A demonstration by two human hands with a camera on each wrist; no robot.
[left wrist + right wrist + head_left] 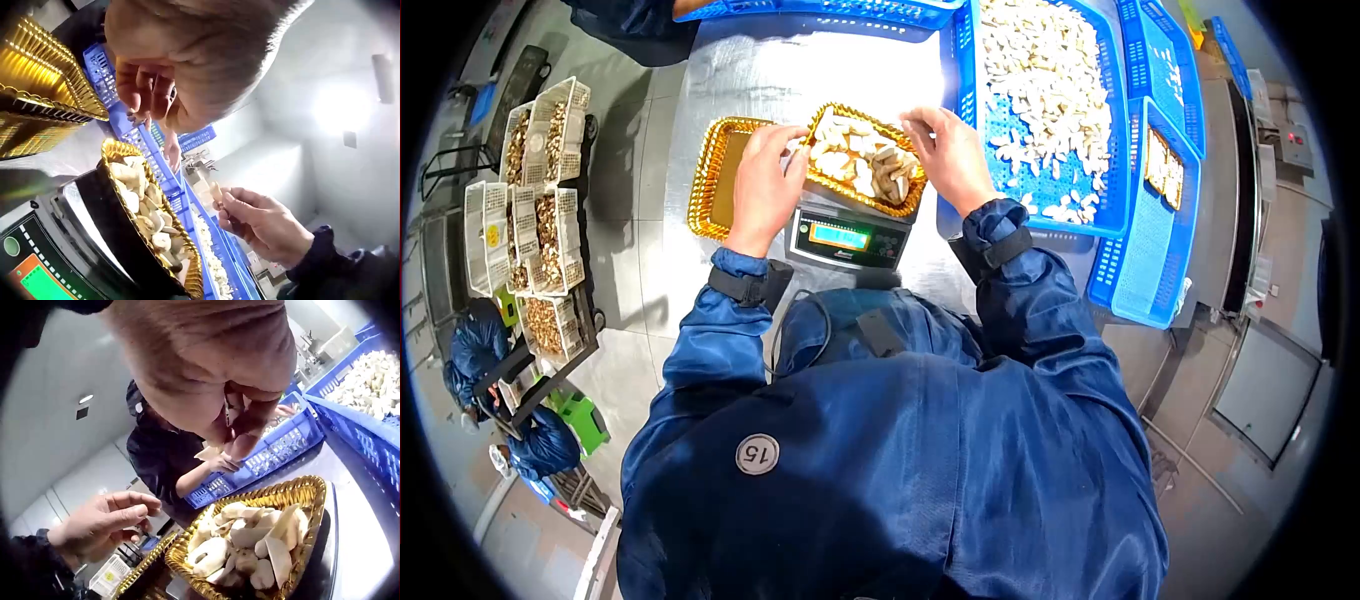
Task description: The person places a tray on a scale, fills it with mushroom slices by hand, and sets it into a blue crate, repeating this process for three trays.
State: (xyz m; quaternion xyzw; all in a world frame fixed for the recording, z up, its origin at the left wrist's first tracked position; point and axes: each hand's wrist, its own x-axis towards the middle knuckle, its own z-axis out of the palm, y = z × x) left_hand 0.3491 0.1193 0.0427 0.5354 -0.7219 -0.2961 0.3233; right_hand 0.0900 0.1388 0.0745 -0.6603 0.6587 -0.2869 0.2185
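A gold tray [840,190] heaped with pale mushroom slices [865,160] sits on a digital scale [845,237]. My left hand [793,140] hovers at the tray's left end with its fingers curled, and nothing shows between them in the left wrist view [147,100] or the right wrist view [140,509]. Over the tray's right end, my right hand [915,125] pinches one thin mushroom slice [215,190] between thumb and fingertips [231,428]. Left of the scale lies an empty gold tray [720,180].
A blue crate [1020,170] of loose mushroom slices stands right of the scale, with more blue crates [1145,250] beyond. White baskets [540,200] of brown mushrooms fill a cart at the left. Another worker [162,456] stands across the steel table.
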